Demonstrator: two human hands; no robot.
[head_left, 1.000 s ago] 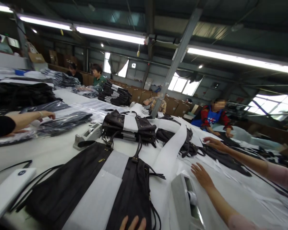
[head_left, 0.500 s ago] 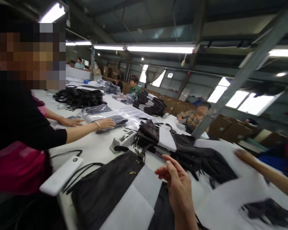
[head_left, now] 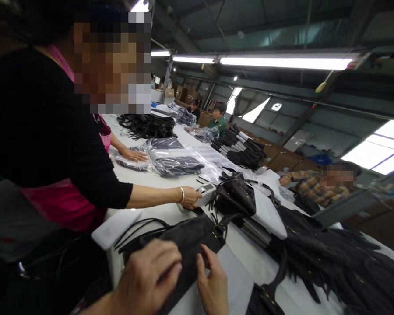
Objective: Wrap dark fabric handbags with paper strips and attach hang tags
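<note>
Two hands in view vs. one earlier: L hand [head_left: 147,273] at 7 o'clock, R hand [head_left: 213,280] at 6; fingers loosely bent, released, nr matte blk bag [head_left: 187,238] w/ smooth wht paper [head_left: 238,269].

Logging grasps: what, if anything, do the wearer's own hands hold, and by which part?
Nothing visible: the left hand and right hand are above the black soft handbag with no grip showing.
</note>
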